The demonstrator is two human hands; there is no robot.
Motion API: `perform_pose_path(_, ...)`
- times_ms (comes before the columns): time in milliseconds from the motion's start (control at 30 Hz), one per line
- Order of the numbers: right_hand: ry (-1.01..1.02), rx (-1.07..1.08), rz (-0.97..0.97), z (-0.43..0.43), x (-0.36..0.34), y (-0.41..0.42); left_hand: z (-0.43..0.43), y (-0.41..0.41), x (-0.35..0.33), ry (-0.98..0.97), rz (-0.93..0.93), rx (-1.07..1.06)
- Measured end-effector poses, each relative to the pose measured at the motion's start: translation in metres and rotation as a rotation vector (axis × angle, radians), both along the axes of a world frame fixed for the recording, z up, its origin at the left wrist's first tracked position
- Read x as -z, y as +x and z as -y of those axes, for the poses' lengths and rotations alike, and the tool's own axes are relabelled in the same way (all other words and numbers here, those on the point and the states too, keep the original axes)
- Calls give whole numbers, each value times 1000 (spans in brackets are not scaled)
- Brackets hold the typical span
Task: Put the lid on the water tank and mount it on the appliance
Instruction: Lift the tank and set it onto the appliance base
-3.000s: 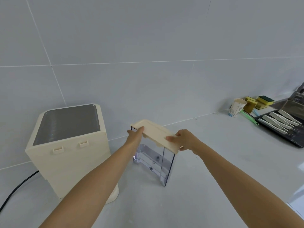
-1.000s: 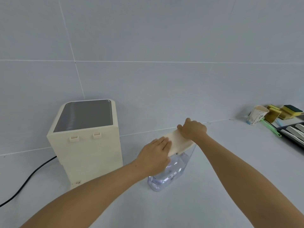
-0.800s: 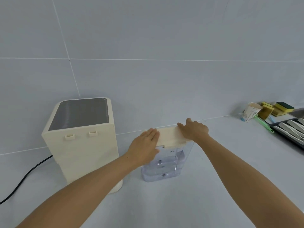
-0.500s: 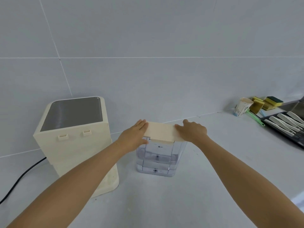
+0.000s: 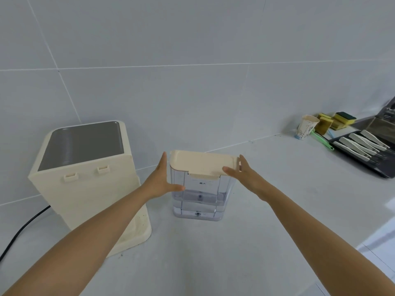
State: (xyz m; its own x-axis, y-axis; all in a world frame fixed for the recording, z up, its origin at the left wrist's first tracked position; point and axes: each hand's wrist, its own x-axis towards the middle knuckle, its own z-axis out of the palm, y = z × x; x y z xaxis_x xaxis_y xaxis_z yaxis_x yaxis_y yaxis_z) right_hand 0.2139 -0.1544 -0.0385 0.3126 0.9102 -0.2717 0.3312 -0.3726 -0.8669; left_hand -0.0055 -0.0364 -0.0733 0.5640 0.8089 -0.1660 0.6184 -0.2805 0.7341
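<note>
At the centre of the head view, the water tank (image 5: pixel 201 195) is seen standing upright on the tabletop (image 5: pixel 267 221), with the cream lid (image 5: pixel 203 163) seated across its top. The appliance (image 5: pixel 85 180) stands just beside it in the left half of the frame, its two mounting tabs (image 5: pixel 86 173) facing the camera, a black cable (image 5: pixel 23 227) trailing off at the lower left. The left hand (image 5: pixel 159 180) is held flat and spread against the tank's left side, thumb reaching across the front wall; the right hand (image 5: pixel 241 171) is likewise spread at the lid's right end, fingers extended. Nothing is pinched by either grip; whether the palms actually touch the tank cannot be told for certain.

The tank is clear, rigid plastic and looks empty or nearly so, so it is judged light but smooth and somewhat slippery. It would best be taken by its two side walls below the lid, since the lid may lift off if used as a handle.

In the right of the frame, a paper cup (image 5: pixel 305 128), sponges (image 5: pixel 335 122) and a dark tray (image 5: pixel 363 152) lie well apart.
</note>
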Motion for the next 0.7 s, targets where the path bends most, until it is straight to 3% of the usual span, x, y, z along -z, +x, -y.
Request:
perform_pose_path(167,97,-53,-31,4,30,3,0,4,19,-91,11,-18)
perform_pose_path(333,10,-39,24,-2,53,-1,-3,13,28,-157,111,-35)
perform_pose_path(500,-106,53,67,-9,68,-3,-10,16,31,-154,79,-78)
perform_pose_path(700,-111,35,87,-14,62,-4,-7,16,30,-149,119,-87)
